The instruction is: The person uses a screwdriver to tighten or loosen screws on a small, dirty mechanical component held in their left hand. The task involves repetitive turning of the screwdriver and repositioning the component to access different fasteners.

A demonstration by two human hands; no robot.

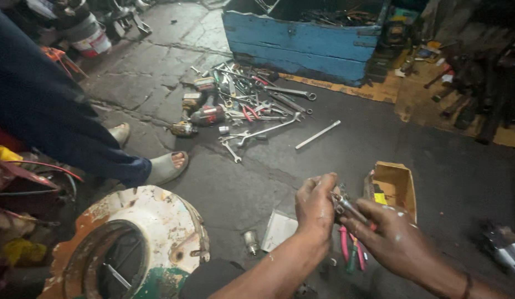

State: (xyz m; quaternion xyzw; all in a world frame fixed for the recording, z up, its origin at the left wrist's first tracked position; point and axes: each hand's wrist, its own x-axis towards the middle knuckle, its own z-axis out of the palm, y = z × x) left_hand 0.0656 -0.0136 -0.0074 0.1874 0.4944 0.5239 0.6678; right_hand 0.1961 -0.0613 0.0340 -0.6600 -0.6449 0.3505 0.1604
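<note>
Small metal part clamped betw. left hand & right hand, open cardboard box just behind, contents unclear

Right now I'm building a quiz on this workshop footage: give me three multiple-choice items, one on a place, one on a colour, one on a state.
1. Where does the spanner pile lie?
A. on the floor before the crate
B. inside the carton
C. on the drum
2. What colour is the crate?
A. red
B. blue
C. white
3. How is the carton?
A. taped shut
B. crushed flat
C. open

A: the spanners spread on the floor by the crate. B: its planks are blue. C: its inside shows, beside the right hand.
</note>
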